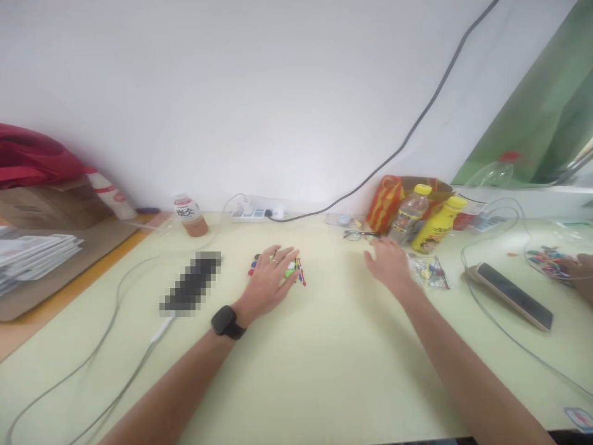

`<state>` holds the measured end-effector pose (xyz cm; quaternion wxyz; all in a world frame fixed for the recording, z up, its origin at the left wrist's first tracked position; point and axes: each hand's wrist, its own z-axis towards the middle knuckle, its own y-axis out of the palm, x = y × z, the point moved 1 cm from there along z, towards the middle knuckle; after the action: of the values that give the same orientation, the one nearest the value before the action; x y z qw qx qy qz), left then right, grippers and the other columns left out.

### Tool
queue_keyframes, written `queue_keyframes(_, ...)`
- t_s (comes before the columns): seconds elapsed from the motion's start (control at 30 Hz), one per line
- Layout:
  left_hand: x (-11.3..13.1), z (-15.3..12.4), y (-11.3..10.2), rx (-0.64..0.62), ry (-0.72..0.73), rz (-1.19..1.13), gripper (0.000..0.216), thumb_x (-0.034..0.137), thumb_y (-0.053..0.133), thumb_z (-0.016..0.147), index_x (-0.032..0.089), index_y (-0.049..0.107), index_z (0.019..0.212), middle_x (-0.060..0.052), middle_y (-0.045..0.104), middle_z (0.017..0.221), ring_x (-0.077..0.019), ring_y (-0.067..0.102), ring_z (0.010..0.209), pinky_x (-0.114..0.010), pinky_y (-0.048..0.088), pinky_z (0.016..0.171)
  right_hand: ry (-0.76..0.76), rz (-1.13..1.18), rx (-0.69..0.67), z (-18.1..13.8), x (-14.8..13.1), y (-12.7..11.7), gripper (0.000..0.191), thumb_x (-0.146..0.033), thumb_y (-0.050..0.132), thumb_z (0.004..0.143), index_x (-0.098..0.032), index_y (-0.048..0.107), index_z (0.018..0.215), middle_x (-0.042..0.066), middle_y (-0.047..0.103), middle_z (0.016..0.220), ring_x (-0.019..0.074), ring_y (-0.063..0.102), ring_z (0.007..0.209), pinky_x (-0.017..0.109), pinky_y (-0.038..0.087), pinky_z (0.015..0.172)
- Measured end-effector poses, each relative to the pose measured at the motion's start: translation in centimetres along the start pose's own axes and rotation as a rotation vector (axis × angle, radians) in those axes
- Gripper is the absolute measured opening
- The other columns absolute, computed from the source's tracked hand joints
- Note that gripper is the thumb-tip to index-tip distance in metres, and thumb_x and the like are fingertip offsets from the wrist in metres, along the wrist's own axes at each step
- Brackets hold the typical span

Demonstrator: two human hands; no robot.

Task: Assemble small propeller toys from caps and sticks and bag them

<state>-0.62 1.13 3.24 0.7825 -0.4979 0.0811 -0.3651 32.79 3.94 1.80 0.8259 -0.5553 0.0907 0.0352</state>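
My left hand (270, 281), with a black watch on the wrist and a ring on one finger, lies flat with fingers stretched over a small pile of colourful plastic pieces (296, 270) on the pale green table (324, 358). My right hand (388, 264) reaches forward, fingers extended and loose, with nothing seen in it. It hovers just left of a clear bag of colourful pieces (428, 271) and near a pair of glasses (360, 235). Both forearms stretch in from the bottom edge.
Two yellow-capped bottles (438, 225) and an orange bag (385, 201) stand at the back right. A phone (514, 295) with cable lies right; another person's hand (581, 272) at the far right edge. A power strip (257, 212), a small drink bottle (189, 214), a blurred dark object (191, 283) and stacked papers (32, 253) sit left.
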Motion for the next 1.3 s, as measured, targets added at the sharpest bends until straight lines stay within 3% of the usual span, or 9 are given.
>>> queue_keyframes(0.13, 1.7, 0.0, 0.5, 0.001, 0.07, -0.056, 0.038, 0.033, 0.048, 0.106, 0.026, 0.056, 0.143, -0.007, 0.062, 0.142, -0.0309, 0.045, 0.137, -0.051, 0.037, 0.117, 0.042, -0.25, -0.012, -2.7, 5.1, 0.0, 0.031, -0.037, 0.063, 0.09, -0.014, 0.072, 0.108, 0.024, 0.065, 0.117, 0.0425, 0.052, 0.118, 0.058, 0.041, 0.095)
queue_keyframes(0.33, 2.9, 0.1, 0.8, -0.019, 0.078, -0.148, 0.035, 0.031, 0.05, 0.105, 0.026, 0.06, 0.138, -0.008, 0.067, 0.132, -0.0301, 0.051, 0.132, -0.051, 0.041, 0.114, -0.116, -0.187, 0.139, -3.4, 5.3, -0.6, 0.026, -0.016, 0.049, 0.092, -0.017, 0.075, 0.088, 0.018, 0.065, 0.131, 0.0382, 0.049, 0.127, 0.06, 0.033, 0.107)
queue_keyframes(0.43, 3.5, 0.6, 0.6, -0.041, 0.014, -0.238, 0.037, 0.034, 0.051, 0.104, 0.027, 0.058, 0.14, -0.008, 0.067, 0.131, -0.0292, 0.053, 0.131, -0.051, 0.04, 0.115, -0.08, 0.11, 0.178, -2.6, 4.5, -3.2, 0.031, -0.031, 0.046, 0.099, -0.019, 0.074, 0.092, 0.016, 0.07, 0.12, 0.0344, 0.057, 0.116, 0.053, 0.041, 0.103)
queue_keyframes(0.6, 5.6, 1.6, 1.8, -0.182, -0.278, -0.647, 0.054, 0.049, 0.062, 0.098, 0.028, 0.05, 0.146, -0.012, 0.06, 0.144, -0.0288, 0.06, 0.126, -0.047, 0.051, 0.105, 0.078, 0.911, -0.08, -3.0, 0.8, -6.5, 0.046, -0.06, 0.048, 0.098, -0.022, 0.073, 0.094, 0.011, 0.075, 0.1, 0.0254, 0.069, 0.089, 0.039, 0.054, 0.081)
queue_keyframes(0.73, 7.9, 1.3, 3.5, -0.27, -0.572, -1.164, 0.061, 0.056, 0.069, 0.092, 0.023, 0.052, 0.14, -0.015, 0.07, 0.128, -0.027, 0.07, 0.113, -0.044, 0.056, 0.097, 0.221, 1.432, -0.233, -4.3, -2.2, -5.1, 0.045, -0.063, 0.062, 0.088, -0.02, 0.073, 0.095, 0.01, 0.076, 0.098, 0.0236, 0.071, 0.087, 0.037, 0.057, 0.079)
queue_keyframes(0.83, 8.0, 1.0, 3.9, -0.202, -0.675, -1.371, 0.049, 0.055, 0.074, 0.088, 0.019, 0.062, 0.119, -0.014, 0.075, 0.115, -0.0247, 0.074, 0.101, -0.04, 0.06, 0.089, 0.278, 1.552, -0.306, -4.9, -2.6, -2.3, 0.042, -0.059, 0.066, 0.086, -0.019, 0.074, 0.095, 0.011, 0.076, 0.098, 0.0243, 0.071, 0.09, 0.038, 0.058, 0.083)
queue_keyframes(1.0, 5.6, 2.1, 2.6, -0.071, -0.583, -0.975, 0.038, 0.053, 0.083, 0.077, 0.017, 0.074, 0.088, -0.009, 0.078, 0.083, -0.0233, 0.073, 0.074, -0.033, 0.058, 0.065, 0.347, 1.429, -0.293, -5.1, -1.3, 1.3, 0.049, -0.064, 0.063, 0.087, -0.019, 0.076, 0.102, 0.012, 0.076, 0.101, 0.0263, 0.072, 0.096, 0.039, 0.059, 0.086)
queue_keyframes(1.13, 4.9, 4.3, 0.6, -0.066, -0.342, -0.707, 0.032, 0.052, 0.074, 0.084, 0.021, 0.082, 0.082, -0.006, 0.08, 0.083, -0.0214, 0.07, 0.073, -0.029, 0.055, 0.062, 0.318, 1.361, -0.266, -5.2, -1.5, 2.0, 0.057, -0.071, 0.06, 0.087, -0.021, 0.074, 0.109, 0.01, 0.076, 0.105, 0.027, 0.072, 0.104, 0.038, 0.058, 0.091)
queue_keyframes(1.3, 5.7, 7.2, -1.5, -0.076, -0.199, -0.608, 0.034, 0.05, 0.068, 0.09, 0.021, 0.08, 0.077, -0.005, 0.079, 0.085, -0.0197, 0.069, 0.07, -0.029, 0.055, 0.064, 0.282, 1.331, -0.185, -5.3, -2.1, 2.2, 0.055, -0.072, 0.06, 0.087, -0.024, 0.07, 0.111, 0.008, 0.075, 0.107, 0.026, 0.072, 0.106, 0.039, 0.058, 0.093)
